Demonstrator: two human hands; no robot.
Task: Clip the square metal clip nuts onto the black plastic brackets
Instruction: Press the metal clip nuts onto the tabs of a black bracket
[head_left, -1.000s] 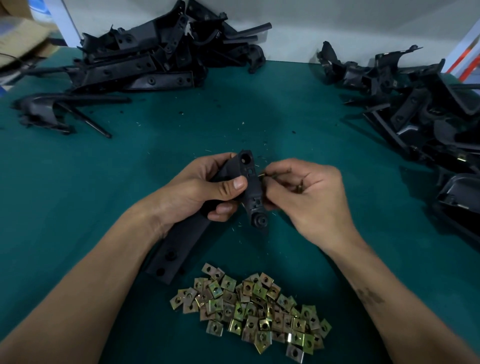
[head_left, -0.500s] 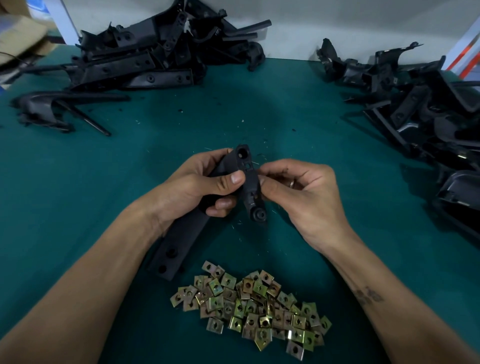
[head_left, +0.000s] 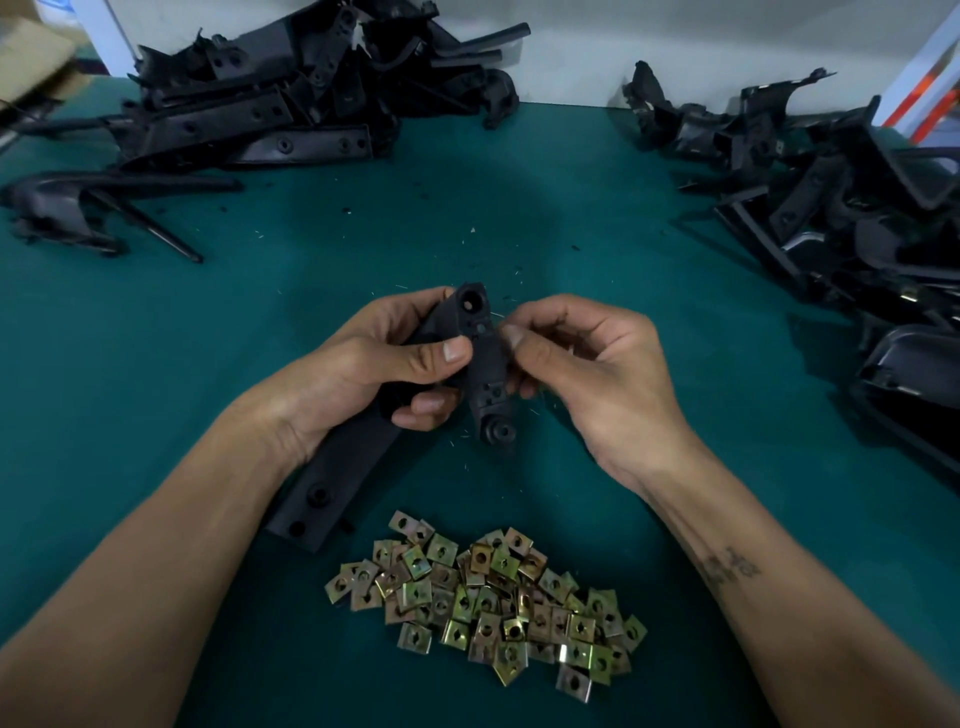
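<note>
Hands are both working mid-air over the green surface (head_left: 156, 364). Left hand (head_left: 374, 364) is gripping the black bracket (head_left: 478, 364), its long axis running up and away from the person. Right hand (head_left: 582, 358) is pinching at its right edge, presumably on a nut, can't really tell. Pile of clip nuts (head_left: 488, 597) is sitting nearer the person, below both hands.

R hand (head_left: 587, 379) fingers shifted to pinch at bracket (head_left: 485, 358) edge.
</note>
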